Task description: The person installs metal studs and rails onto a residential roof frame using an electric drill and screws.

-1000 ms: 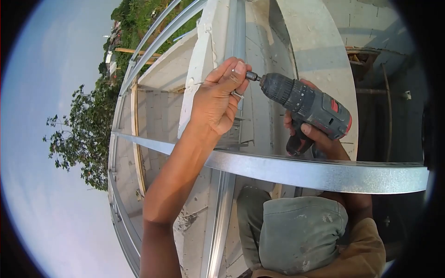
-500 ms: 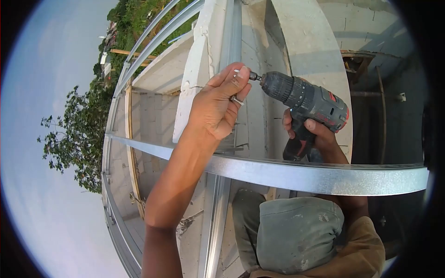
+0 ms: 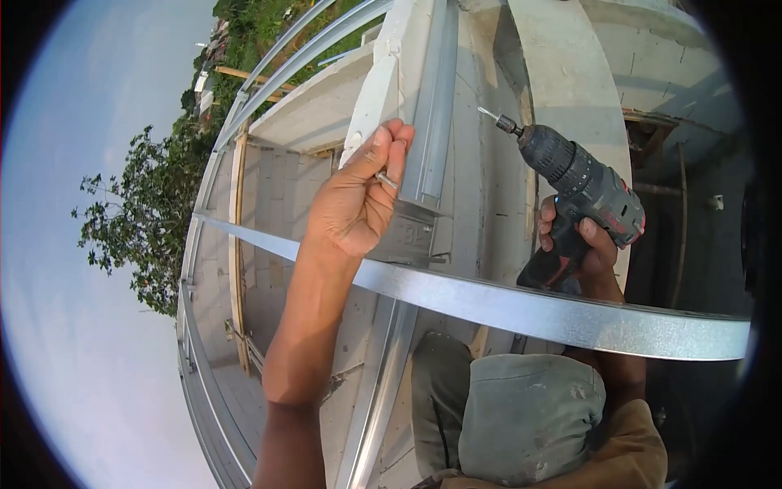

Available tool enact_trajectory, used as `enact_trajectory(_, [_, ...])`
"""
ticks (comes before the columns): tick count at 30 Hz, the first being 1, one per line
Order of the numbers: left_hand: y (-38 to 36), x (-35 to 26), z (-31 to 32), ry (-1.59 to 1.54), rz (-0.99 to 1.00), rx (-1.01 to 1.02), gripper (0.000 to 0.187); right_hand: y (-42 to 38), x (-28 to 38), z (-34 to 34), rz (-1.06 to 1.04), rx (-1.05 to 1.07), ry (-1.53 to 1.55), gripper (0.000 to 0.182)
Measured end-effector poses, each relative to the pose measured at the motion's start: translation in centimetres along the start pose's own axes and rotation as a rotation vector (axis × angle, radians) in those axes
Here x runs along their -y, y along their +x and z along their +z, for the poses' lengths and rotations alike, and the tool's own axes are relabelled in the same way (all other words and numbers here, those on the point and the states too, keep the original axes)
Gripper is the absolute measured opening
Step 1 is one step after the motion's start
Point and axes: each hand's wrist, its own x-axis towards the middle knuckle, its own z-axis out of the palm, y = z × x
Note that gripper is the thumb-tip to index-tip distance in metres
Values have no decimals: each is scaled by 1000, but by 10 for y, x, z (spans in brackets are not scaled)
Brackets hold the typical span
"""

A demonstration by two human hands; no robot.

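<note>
My left hand (image 3: pixel 352 204) is raised in front of the wall, its fingers curled around a small metal screw (image 3: pixel 386 179) that pokes out from them. In my right hand (image 3: pixel 599 248) is a black and grey cordless drill (image 3: pixel 580 178), gripped by its handle and pointing up and to the left. A second screw (image 3: pixel 486 112) sits at the tip of the drill's bit holder (image 3: pixel 509 125), apart from my left hand. A curved-looking galvanized metal channel (image 3: pixel 521 308) crosses below both hands.
An upright metal channel (image 3: pixel 436 106) runs along the light block wall (image 3: pixel 383 90). More metal rails (image 3: pixel 326 41) curve away at the upper left. My knee in green trousers (image 3: pixel 529 416) is below the crossing channel. A leafy tree (image 3: pixel 130 220) stands outside at left.
My left hand has come away from the drill's tip, down and to the left, leaving a screw on the bit. The drill has shifted right and tilted more upward.
</note>
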Motion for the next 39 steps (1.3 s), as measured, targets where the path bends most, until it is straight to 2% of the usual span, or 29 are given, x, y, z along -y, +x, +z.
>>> enact_trajectory(5, [-19, -29, -29, -201, -38, -52, 19, -7, 0, -8, 41, 62, -11, 59])
enact_trajectory(8, [-29, -42, -49, -65, -75, -73, 16, -11, 2, -2, 98, 23, -16, 62])
enact_trajectory(10, [-35, -50, -63, 46, -101, -8, 13, -12, -2, -1, 149, 36, 57, 69])
enact_trajectory(11, [-36, -52, -68, 202, -32, -66, 16, -12, -2, 1, 152, 38, 56, 69])
enact_trajectory(12, [-36, -53, -75, 199, -31, -69, 16, -13, 0, 4, 154, 38, 20, 74])
enact_trajectory(14, [-35, -54, -93, 1005, 253, -270, 27, -17, 0, 6, 156, 38, -15, 81])
enact_trajectory(15, [-37, -55, -100, 1005, 253, -268, 27, -20, 0, 5, 228, 42, -45, 84])
enact_trajectory(17, [-43, -56, -114, 1692, 470, -261, 41, -25, 0, 0, 355, 70, -84, 85])
enact_trajectory(18, [-45, -54, -120, 1687, 477, -255, 41, -26, -2, -1, 349, 69, -91, 85])
enact_trajectory(20, [-44, -49, -131, 2052, 760, -110, 51, -24, -3, 6, 372, 107, -96, 85])
enact_trajectory(21, [-41, -49, -137, 2039, 765, -115, 51, -26, 2, 16, 356, 91, -82, 77])
enact_trajectory(23, [-38, -51, -150, 1936, 503, -86, 65, -26, 0, 16, 356, 109, -86, 77])
enact_trajectory(24, [-37, -55, -153, 1933, 502, -91, 65, -26, -2, 17, 354, 122, -75, 77])
enact_trajectory(26, [-31, -69, -156, 2035, 225, -32, 84, -27, -3, 19, 356, 128, -78, 77])
enact_trajectory(27, [-24, -76, -164, 2034, 219, -43, 84, -26, -4, 19, 350, 137, -85, 76])
enact_trajectory(29, [-3, -85, -181, 2148, -9, 127, 90, -25, -9, 15, 340, 144, -95, 77])
enact_trajectory(30, [0, -85, -185, 2149, -22, 119, 90, -27, -12, 14, 325, 143, -106, 77])
enact_trajectory(32, [5, -82, -183, 2032, -155, 8, 111, -28, -14, 12, 338, 148, -93, 79])
enact_trajectory(33, [8, -82, -183, 1997, -254, 31, 117, -28, -16, 11, 337, 155, -95, 81])
enact_trajectory(37, [0, -71, -169, 2064, -216, 25, 115, -27, -22, 6, 400, 129, 77, 79])
enact_trajectory(39, [-4, -71, -173, 2100, -140, 139, 113, -25, -23, 6, 402, 157, 57, 78])
